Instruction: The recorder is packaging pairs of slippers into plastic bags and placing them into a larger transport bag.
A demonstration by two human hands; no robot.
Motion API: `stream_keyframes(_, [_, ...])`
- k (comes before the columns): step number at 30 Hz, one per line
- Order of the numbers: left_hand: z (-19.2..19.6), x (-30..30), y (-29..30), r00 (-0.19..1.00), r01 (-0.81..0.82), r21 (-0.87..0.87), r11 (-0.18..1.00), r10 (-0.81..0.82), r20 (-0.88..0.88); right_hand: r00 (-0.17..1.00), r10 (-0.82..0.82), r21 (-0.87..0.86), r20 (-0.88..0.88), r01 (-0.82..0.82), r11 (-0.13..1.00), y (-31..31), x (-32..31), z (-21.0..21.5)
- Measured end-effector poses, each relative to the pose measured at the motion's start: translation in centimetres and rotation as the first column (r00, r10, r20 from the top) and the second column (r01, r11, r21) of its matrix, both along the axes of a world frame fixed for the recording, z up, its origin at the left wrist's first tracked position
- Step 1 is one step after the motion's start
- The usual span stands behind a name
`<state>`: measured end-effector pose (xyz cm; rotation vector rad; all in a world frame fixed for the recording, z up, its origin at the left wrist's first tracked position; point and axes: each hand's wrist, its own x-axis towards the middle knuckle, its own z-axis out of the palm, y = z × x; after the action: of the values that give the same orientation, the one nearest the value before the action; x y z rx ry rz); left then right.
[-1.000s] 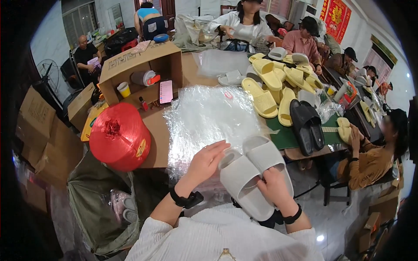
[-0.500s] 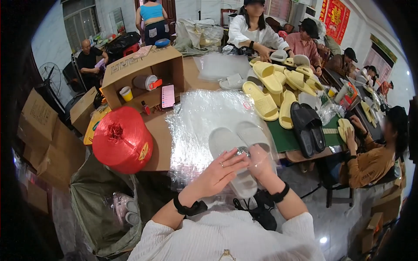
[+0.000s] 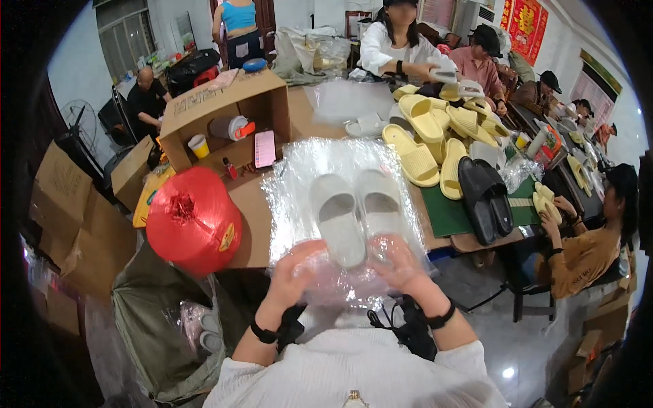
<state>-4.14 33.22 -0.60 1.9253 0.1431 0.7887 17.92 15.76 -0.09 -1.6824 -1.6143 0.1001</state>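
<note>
A pair of light grey slide slippers [image 3: 348,221] lies side by side, toes pointing away from me, within a clear plastic bag [image 3: 347,285] on a pile of similar clear bags [image 3: 289,183]. At the bag's near end, my left hand [image 3: 294,268] grips the film left of the slippers' heels. My right hand [image 3: 398,264] has the film on the other side, close to the right slipper's heel. Both hands are curled, slightly blurred, with fingers partly behind shiny plastic.
A red roll of plastic twine [image 3: 192,221] stands left, near an open cardboard box [image 3: 224,102] and a phone [image 3: 264,149]. Yellow slippers [image 3: 416,156] are heaped at right beside black slippers [image 3: 481,200]. Co-workers sit along the tables. A green sack [image 3: 146,306] stands lower left.
The slippers have moved left and straightened, and now lie flat with both toes pointing away. My hands have parted, from close together over the slippers to either side of the heels.
</note>
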Motion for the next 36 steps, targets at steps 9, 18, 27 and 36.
stream_keyframes(9, [-2.3, 2.7, 2.0, 0.767, -0.536, -0.172, 0.827, 0.391, -0.509, 0.746, 0.168, 0.337, -0.644, 0.079, 0.938, -7.7, 2.0, 6.3])
stream_keyframes(18, [-1.7, 5.5, -0.1, 0.736, -0.46, -0.162, 0.873, 0.273, -0.619, 0.882, -0.443, -0.037, 0.16, 0.454, 0.89, 0.4, 1.8, -3.2])
stream_keyframes(27, [-3.9, 7.4, -2.0, 0.964, -0.24, -0.643, 0.727, 0.102, -0.245, 0.868, -0.485, -0.09, -0.106, 0.478, 0.874, 0.0, 2.0, -5.1])
stream_keyframes(36, [-0.1, 4.9, -3.5, 0.992, 0.099, -0.862, 0.497, -0.119, 0.046, 0.692, -0.469, -0.128, -0.549, 0.485, 0.865, -1.7, 2.2, -4.5])
